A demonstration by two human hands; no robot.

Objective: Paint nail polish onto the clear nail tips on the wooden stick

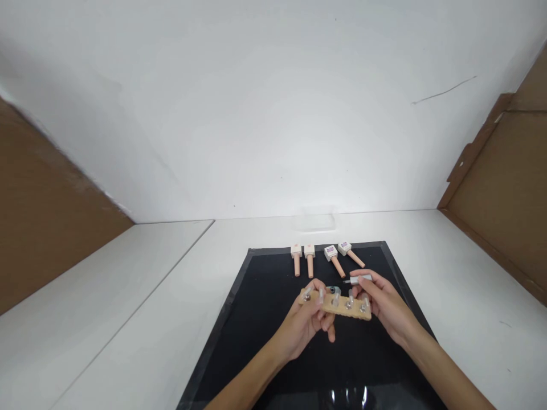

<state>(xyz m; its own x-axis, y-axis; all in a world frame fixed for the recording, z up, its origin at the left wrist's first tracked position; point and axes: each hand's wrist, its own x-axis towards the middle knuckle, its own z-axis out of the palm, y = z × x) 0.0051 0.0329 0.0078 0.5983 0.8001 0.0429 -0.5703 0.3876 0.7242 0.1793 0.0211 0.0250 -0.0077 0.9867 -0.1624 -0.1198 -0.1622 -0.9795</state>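
Note:
My left hand (301, 324) is closed around the left part of a tan strip-shaped nail stand (342, 308), which is held up above the black mat. Several clear nail tips (349, 300) stand on its round metal holders. In my right hand (387, 302) is a nail polish brush (361, 279) with a pale grey handle, pinched between thumb and fingers. Its dark tip points left, above the stand and apart from the nail tips. The other right fingers are close to the stand's right end; whether they touch it I cannot tell. Just behind the stand a small pale bottle (333, 290) is partly hidden.
Several nail polish bottles with white square bodies and peach caps, including a left one (296, 259) and a right one (350, 253), lie along the back of the black mat (256, 313). A clear plastic tray (316, 222) sits behind them. Cardboard panels (504, 188) flank the white table.

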